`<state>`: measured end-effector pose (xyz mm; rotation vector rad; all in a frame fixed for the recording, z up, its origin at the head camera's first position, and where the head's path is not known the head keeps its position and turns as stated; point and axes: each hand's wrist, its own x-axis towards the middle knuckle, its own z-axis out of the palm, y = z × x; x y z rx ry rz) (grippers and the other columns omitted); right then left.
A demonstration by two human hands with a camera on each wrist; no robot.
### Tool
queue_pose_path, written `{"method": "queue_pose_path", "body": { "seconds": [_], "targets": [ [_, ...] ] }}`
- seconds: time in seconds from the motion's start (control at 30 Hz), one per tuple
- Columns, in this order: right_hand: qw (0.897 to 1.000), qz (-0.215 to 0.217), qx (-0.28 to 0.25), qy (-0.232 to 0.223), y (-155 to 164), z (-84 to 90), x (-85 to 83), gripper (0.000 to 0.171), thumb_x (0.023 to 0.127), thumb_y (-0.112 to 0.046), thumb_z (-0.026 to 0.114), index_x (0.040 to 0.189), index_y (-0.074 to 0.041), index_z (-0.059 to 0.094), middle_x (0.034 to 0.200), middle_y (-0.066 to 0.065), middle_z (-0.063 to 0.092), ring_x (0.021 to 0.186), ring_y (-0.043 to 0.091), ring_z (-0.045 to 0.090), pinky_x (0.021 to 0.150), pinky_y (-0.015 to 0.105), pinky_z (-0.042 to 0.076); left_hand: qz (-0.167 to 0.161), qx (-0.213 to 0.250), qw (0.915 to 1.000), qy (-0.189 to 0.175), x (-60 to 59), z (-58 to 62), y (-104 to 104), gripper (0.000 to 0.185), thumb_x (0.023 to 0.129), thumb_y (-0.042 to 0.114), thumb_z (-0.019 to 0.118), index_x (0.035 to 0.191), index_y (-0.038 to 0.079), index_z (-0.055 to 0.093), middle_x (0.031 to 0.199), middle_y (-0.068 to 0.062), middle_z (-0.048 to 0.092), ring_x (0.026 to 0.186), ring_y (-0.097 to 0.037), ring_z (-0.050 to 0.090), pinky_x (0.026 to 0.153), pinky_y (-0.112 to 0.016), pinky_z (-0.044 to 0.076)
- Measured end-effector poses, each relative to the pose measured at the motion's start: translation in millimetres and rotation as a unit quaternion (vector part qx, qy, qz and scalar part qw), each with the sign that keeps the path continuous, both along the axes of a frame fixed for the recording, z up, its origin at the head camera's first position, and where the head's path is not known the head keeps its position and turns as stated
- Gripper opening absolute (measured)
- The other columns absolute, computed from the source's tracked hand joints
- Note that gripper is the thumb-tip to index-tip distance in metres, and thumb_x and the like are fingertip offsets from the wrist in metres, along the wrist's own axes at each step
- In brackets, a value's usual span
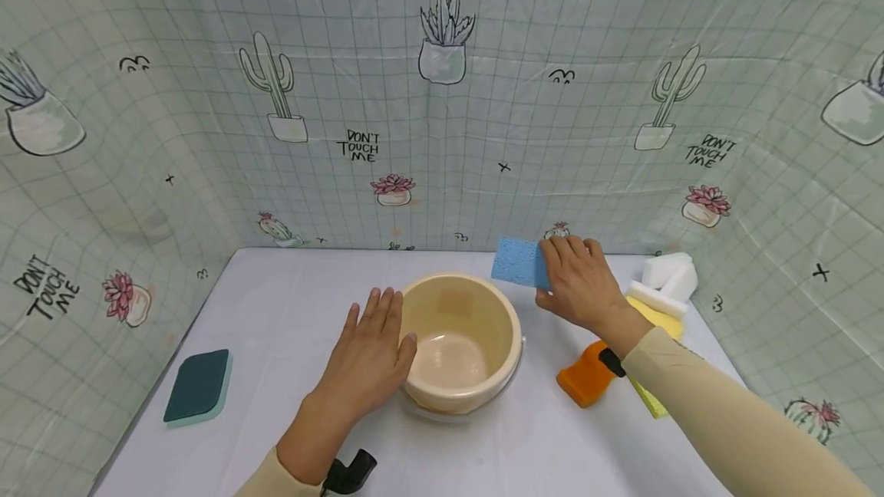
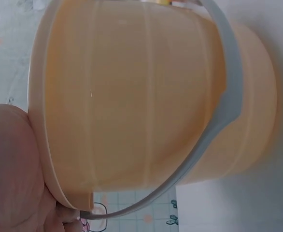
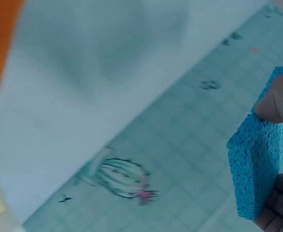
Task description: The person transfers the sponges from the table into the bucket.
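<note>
A cream bucket [image 1: 514, 343] with a grey handle [image 2: 233, 82] stands upright in the middle of the table. At its left rim lies my left hand [image 1: 369, 355], fingers extended and pointing away from me, with the thumb near the opening. My right hand [image 1: 576, 282] pinches a blue rectangular sponge [image 1: 518, 261] above the table, behind and to the right of the bucket. In the right wrist view the porous edge of this sponge shows between thumb and fingers.
A dark teal sponge [image 1: 199, 383] with a lighter underside lies at the far left. Under my right forearm are an orange sponge [image 1: 583, 378] and a yellow item [image 1: 656, 317], with white pieces [image 1: 670, 278] behind. A patterned curtain [image 1: 483, 136] encloses the table's back and sides.
</note>
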<state>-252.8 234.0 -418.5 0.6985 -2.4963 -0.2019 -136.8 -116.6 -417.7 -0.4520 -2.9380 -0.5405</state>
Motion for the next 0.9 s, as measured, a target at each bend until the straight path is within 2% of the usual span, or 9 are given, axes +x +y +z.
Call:
{"method": "queue_pose_path", "body": {
  "seconds": [0.1, 0.2, 0.33, 0.47, 0.63, 0.77, 0.9],
  "targets": [
    [0.999, 0.023, -0.047, -0.003, -13, 19.9, 5.9, 0.073, 0.079, -0.039, 0.08, 0.131, 0.006, 0.057, 0.127, 0.025, 0.065, 0.117, 0.045, 0.059, 0.096, 0.06, 0.049, 0.007, -0.003, 1.0, -0.007, 2.2, 3.0, 3, 0.067, 0.111, 0.036, 0.045, 0.16, -0.008, 0.035, 0.168, -0.027, 0.034, 0.16, -0.042, 0.024, 0.129, -0.064, 0.019],
    [0.994, 0.055, -0.088, -0.039, -34, 40.8, 16.7, 0.071, 0.081, -0.038, 0.077, 0.133, 0.006, 0.056, 0.129, 0.025, 0.063, 0.119, 0.045, 0.057, 0.098, 0.06, 0.047, 0.013, -0.009, 0.9998, -0.015, 2.6, 6.4, 3, 0.067, 0.111, 0.036, 0.043, 0.161, -0.008, 0.034, 0.168, -0.027, 0.033, 0.161, -0.042, 0.022, 0.128, -0.064, 0.019],
    [0.985, 0.102, -0.087, -0.106, -62, 56.4, 30.9, 0.071, 0.082, -0.039, 0.074, 0.136, 0.004, 0.057, 0.132, 0.019, 0.064, 0.12, 0.039, 0.055, 0.101, 0.056, 0.046, 0.015, -0.011, 0.9998, -0.008, -3.8, 11.2, -4, 0.064, 0.111, 0.033, 0.043, 0.16, -0.007, 0.035, 0.168, -0.025, 0.035, 0.161, -0.041, 0.023, 0.129, -0.064, 0.019],
    [0.978, 0.129, -0.041, -0.16, -81, 54.3, 40.7, 0.072, 0.082, -0.043, 0.075, 0.137, 0.001, 0.06, 0.132, 0.013, 0.066, 0.12, 0.032, 0.056, 0.099, 0.05, 0.047, -0.007, -0.004, 0.9999, -0.011, -13.1, 11.6, -11, 0.062, 0.112, 0.032, 0.043, 0.161, -0.004, 0.036, 0.169, -0.021, 0.033, 0.162, -0.039, 0.02, 0.13, -0.063, 0.017],
    [0.969, 0.135, 0.012, -0.208, -97, 42.4, 46.9, 0.071, 0.083, -0.048, 0.077, 0.137, -0.005, 0.061, 0.13, 0.008, 0.067, 0.121, 0.027, 0.056, 0.1, 0.046, 0.047, -0.033, 0.003, 0.9987, -0.039, -18.7, 5.8, -14, 0.064, 0.113, 0.036, 0.038, 0.165, 0.0, 0.03, 0.173, -0.017, 0.026, 0.163, -0.036, 0.014, 0.131, -0.061, 0.011],
    [0.963, 0.13, 0.03, -0.234, -103, 34.6, 48.9, 0.072, 0.084, -0.051, 0.079, 0.137, -0.006, 0.062, 0.132, 0.008, 0.068, 0.122, 0.027, 0.058, 0.101, 0.046, 0.046, -0.03, 0.005, 0.9982, -0.052, -18.2, 2.2, -11, 0.064, 0.114, 0.035, 0.037, 0.166, 0.0, 0.025, 0.174, -0.017, 0.024, 0.164, -0.034, 0.012, 0.132, -0.059, 0.01],
    [0.962, 0.123, 0.047, -0.239, -104, 28.9, 49.4, 0.073, 0.084, -0.054, 0.079, 0.138, -0.007, 0.062, 0.134, 0.008, 0.067, 0.123, 0.027, 0.059, 0.102, 0.046, 0.046, -0.02, 0.002, 0.9987, -0.047, -15.2, 1.3, -5, 0.064, 0.113, 0.033, 0.037, 0.166, -0.001, 0.026, 0.173, -0.018, 0.027, 0.163, -0.035, 0.015, 0.132, -0.059, 0.012]
  ]
}}
